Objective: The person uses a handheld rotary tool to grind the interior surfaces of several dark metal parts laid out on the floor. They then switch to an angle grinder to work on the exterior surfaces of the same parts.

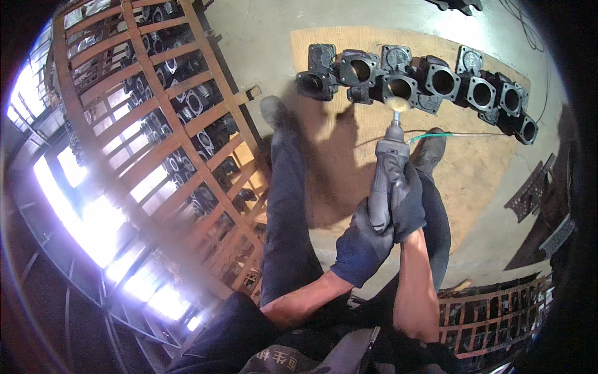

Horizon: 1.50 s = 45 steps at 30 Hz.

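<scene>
Snugly, left hand (363, 246) and right hand (409, 202) wrap grey power tool (393, 148); black casting (387, 83) lies just ahead.

Smooth grey floor (261, 53) here, shining white toward the far side, with a tan sheet (479, 171) laid over it and a broad shadow (330, 199) across that. A rusty crate (212, 61) stands along the left, a second crate (492, 300) near right. Bright panels (81, 199) glare at far left; windows or lamps, I can't tell.
</scene>
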{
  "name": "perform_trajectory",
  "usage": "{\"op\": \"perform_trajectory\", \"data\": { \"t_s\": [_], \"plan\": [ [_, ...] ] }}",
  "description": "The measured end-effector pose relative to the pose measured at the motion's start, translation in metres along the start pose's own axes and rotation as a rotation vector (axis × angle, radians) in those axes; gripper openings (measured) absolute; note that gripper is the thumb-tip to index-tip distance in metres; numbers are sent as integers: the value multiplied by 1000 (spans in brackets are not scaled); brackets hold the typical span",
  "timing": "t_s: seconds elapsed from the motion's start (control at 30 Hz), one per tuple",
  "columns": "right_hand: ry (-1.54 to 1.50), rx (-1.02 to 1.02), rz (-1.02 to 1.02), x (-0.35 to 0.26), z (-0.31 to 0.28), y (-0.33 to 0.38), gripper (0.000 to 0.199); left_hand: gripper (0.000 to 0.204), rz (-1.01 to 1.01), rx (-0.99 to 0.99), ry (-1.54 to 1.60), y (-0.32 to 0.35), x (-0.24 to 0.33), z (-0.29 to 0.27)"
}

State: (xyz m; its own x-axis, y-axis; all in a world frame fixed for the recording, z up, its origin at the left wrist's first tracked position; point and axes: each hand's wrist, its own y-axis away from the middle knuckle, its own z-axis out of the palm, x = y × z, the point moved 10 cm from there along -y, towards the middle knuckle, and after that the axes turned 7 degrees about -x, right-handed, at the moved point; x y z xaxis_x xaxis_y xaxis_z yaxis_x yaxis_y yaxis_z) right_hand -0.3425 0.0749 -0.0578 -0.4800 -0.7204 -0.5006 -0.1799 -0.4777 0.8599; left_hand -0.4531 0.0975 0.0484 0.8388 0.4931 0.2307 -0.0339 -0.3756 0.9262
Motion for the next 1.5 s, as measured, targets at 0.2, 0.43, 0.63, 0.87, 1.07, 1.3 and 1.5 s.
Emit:
{"op": "perform_trajectory", "data": {
  "t_s": [0.2, 0.43, 0.63, 0.87, 1.07, 1.3, 1.5],
  "plan": [
    [-167, -93, 199, 18, 66, -11, 40, 49, 117, -238, 424, -46, -59, -36],
    [-225, -139, 277, 20, 154, -43, 53, 20, -226, -571, 1330, -86, -101, -56],
    [-362, -226, 394, 32, 201, -72, 53, 17, -288, -417, 1341, -109, -105, -96],
    [-471, -190, 492, 36, 211, -112, 47, 13, -347, -455, 1331, -146, -86, -113],
    [-408, -196, 523, 29, 212, -128, 46, 11, -394, -449, 1385, -157, -83, -109],
    [377, -343, -60, -4, 213, -155, 42, 12, -389, -487, 1297, -168, -97, -99],
    [406, -297, -53, 20, 200, -174, 38, 14, -326, -422, 1254, -181, -76, -118]
  ]
}}
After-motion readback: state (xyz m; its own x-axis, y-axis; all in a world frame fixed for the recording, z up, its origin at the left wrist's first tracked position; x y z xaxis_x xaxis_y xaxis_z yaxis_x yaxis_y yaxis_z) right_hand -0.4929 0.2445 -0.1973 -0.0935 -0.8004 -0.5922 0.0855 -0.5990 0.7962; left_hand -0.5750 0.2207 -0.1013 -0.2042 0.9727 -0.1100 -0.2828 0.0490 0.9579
